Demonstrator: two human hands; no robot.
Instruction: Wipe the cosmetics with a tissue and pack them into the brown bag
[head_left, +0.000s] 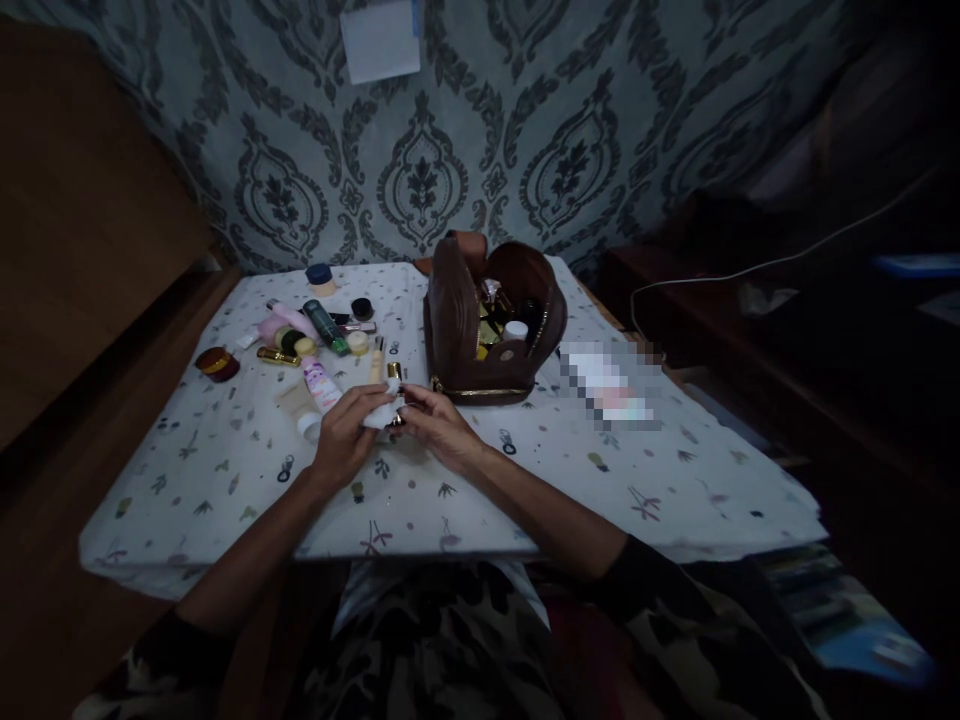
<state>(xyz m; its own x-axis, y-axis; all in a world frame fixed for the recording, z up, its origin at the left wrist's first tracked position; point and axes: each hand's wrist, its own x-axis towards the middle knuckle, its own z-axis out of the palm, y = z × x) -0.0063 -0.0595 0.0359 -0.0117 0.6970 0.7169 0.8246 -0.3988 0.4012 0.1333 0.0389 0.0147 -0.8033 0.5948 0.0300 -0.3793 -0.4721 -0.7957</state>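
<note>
Both hands meet above the front middle of the table. My left hand (346, 430) is closed on a crumpled white wipe (382, 413). My right hand (444, 432) pinches a small item with shiny gold parts, mostly hidden by the fingers and the wipe, which touches it. Just behind the fingertips shows a gold cap (394, 370); whether it belongs to the pinched item I cannot tell. Beside it lies a slim beige tube (376, 362). Left of my left hand are a white-and-purple tube (321, 383) and a beige tube with a white cap (296, 408).
An open brown bag (455, 330) with cosmetics inside stands behind my right hand. Several jars and tubes, among them a dark green bottle (325, 327) and a dark red jar (217, 364), lie at the left. A blurred-out item (611, 385) lies on the right of the patterned tablecloth (570, 490).
</note>
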